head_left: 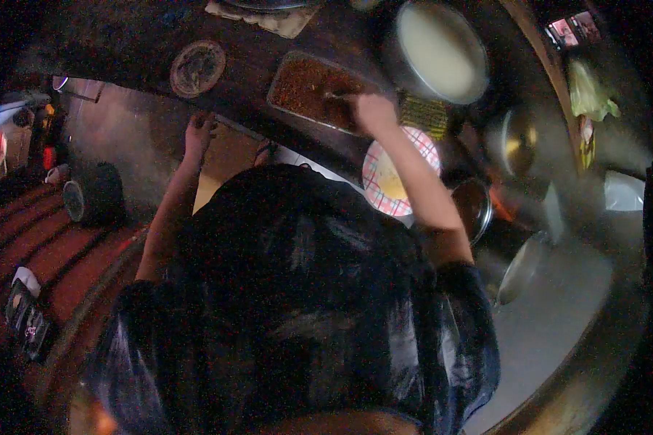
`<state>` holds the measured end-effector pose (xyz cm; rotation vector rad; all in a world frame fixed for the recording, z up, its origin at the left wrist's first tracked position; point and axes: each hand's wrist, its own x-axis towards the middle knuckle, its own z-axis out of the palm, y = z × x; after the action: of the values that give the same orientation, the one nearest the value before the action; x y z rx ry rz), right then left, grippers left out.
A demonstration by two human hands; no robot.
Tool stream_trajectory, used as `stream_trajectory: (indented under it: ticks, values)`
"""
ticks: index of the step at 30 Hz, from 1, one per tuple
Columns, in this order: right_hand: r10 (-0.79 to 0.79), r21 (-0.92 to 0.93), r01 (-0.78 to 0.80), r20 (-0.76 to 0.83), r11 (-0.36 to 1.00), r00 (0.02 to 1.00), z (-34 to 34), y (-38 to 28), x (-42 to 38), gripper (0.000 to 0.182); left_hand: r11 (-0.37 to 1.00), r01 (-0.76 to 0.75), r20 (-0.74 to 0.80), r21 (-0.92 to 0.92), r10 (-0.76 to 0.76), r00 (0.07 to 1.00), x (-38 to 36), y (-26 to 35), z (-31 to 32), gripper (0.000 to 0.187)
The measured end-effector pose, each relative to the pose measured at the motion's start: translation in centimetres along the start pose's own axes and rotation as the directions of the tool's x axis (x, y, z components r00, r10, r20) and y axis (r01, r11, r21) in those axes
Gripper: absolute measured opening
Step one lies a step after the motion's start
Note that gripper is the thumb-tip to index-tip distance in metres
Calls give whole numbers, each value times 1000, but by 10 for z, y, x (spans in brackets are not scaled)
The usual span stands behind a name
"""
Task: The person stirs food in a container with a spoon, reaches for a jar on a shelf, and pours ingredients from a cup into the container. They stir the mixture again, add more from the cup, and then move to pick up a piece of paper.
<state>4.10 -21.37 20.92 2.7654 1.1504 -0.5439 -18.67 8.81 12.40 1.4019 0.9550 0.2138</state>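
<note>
My right hand (376, 114) is closed at the right end of a rectangular tray (270, 93) of reddish-brown crumbly food (308, 81). From its fingers a thin metal spoon (332, 95) reaches into the food; its bowl is hard to make out. Below my right forearm, and partly hidden by it, sits a plate with a red-and-white checked rim (374, 177) and something yellowish in it. My left hand (200, 132) is at the edge of the dark counter, fingers somewhat apart, with nothing visible in them. Just beyond it lies a round patterned dish (198, 69).
A large metal bowl of whitish liquid (442, 54) stands at the back right, beside a yellow-green woven mat (424, 116). Further right are a metal pot (511, 141) and another pan (473, 210) near an orange glow. A dark bucket (94, 194) stands on the left.
</note>
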Motion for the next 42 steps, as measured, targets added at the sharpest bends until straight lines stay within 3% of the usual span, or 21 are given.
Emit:
stream_trajectory:
  ticks: [3,4,6,10,13,15,18,22,27,30,34,37,39,42]
  values:
    - [-56,-4,56,-55,998,997,23,-1,-5,20,998,-4,74,-55,8,997,11,-15,-7,28]
    - [20,-52,-19,20,998,1000,19,-1,-8,20,998,-8,70,-56,12,997,11,-13,-8,28]
    - [-6,-53,6,-15,999,1000,10,5,-11,20,993,-108,67,46,105,992,9,-7,-9,30]
    - [23,-23,-24,-69,999,997,-25,-1,-10,18,989,16,31,149,-21,999,5,14,-7,32]
    - [27,-7,-28,-63,1000,998,-12,-14,3,17,991,-34,-9,127,35,999,3,-3,-11,31]
    - [22,-26,-23,-32,999,999,7,-12,5,18,994,48,40,-95,-44,998,25,-39,-22,30]
    - [1,-41,-1,-21,999,1000,14,-1,-2,21,993,-63,82,-99,71,994,17,-23,-19,31]
    - [74,-35,-74,-6,997,997,-27,-5,-7,20,994,-41,54,-97,47,997,22,-14,-20,31]
    - [94,-12,-94,-5,995,996,4,-14,22,21,990,-99,31,101,96,995,8,5,-15,32]
    - [45,53,-44,-19,998,999,18,-8,14,22,995,-56,41,80,53,998,25,-8,-20,32]
    - [38,-23,-38,22,999,999,-11,-4,6,24,991,-74,46,109,70,996,27,-18,-23,31]
    - [88,10,-87,-93,996,992,-16,-13,15,23,996,-76,83,-39,79,993,30,-25,-22,29]
    - [150,80,-147,-22,986,988,4,-14,23,23,998,68,-10,17,-68,998,24,-24,-16,27]
    - [177,76,-186,107,980,978,15,-14,10,24,1000,-16,11,9,16,1000,25,-23,-17,25]
